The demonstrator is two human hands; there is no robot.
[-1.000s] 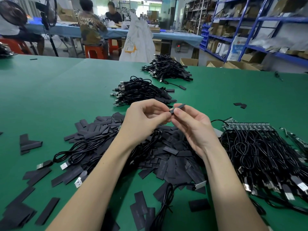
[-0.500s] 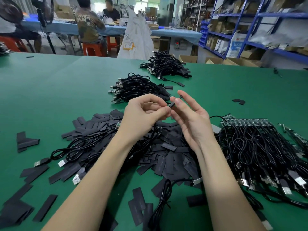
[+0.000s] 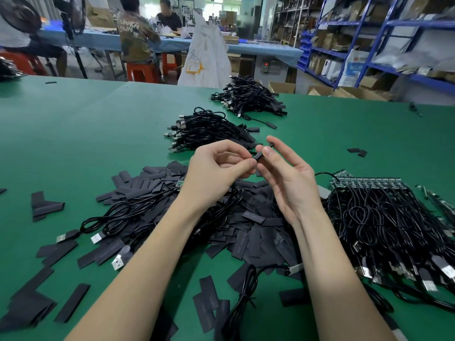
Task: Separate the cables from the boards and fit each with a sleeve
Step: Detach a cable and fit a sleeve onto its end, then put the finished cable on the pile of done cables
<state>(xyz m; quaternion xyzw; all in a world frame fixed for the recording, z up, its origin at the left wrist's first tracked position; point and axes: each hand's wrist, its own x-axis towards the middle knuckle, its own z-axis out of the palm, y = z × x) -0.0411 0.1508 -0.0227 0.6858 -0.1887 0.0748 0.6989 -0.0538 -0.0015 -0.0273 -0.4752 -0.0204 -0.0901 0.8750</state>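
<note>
Above a heap of flat black sleeves (image 3: pixel 248 232), my left hand (image 3: pixel 216 173) pinches one end of a small black sleeve (image 3: pixel 261 153) between thumb and forefinger. My right hand (image 3: pixel 288 178) meets it from the right, thumb and a fingertip on the sleeve, the other fingers spread straight. A black cable (image 3: pixel 221 212) runs down from under my left hand over the heap. Cables still joined to green boards (image 3: pixel 364 183) lie in a mass (image 3: pixel 394 232) at the right. Loose cables with USB plugs (image 3: pixel 98 225) lie at the left.
Two piles of finished sleeved cables sit farther back on the green table (image 3: pixel 73 134): a near pile (image 3: pixel 209 131) and a far pile (image 3: pixel 248 97). Stray sleeves (image 3: pixel 46 205) scatter at the left. A white bag (image 3: pixel 206 50) stands behind the table; people sit at a far bench.
My right hand's fingers have opened out from a curled pinch to spread straight. Both hands stay together over the heap with the small sleeve between them.
</note>
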